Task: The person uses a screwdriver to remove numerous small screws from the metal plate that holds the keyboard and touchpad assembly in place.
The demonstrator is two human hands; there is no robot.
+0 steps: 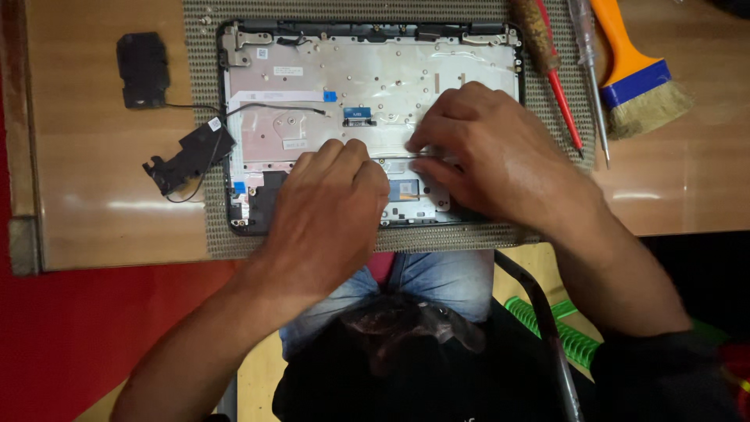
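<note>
- Left hand (328, 215): palm down, knuckles up, resting on the lower middle of the opened laptop base (367, 86). Its fingers (336, 152) are curled together with the tips pressed to the metal plate; whether they pinch anything cannot be told.
- Right hand (492, 156): palm down, coming in from the right, wrist over the lower right corner of the base. Its fingers (426, 141) are bunched together at the plate's surface just right of the left hand; what lies under the tips is hidden.
- The two hands sit just beside each other, near a small blue-marked ribbon connector (358, 116).
- Laptop base: lies open side up on a woven grey mat (205, 219), on the wooden tabletop (94, 211). Its shell holds a silver shield plate, hinge brackets at the top corners and a thin black cable across the left part.
- Speaker module (191, 155): black, lying off the left edge of the base, joined to it by a thin wire.
- A second black speaker part (143, 69) lies apart at upper left on the tabletop.
- Upper right: a red-shafted screwdriver (551, 66), a clear-handled screwdriver (591, 74) and an orange-handled brush (637, 78).
</note>
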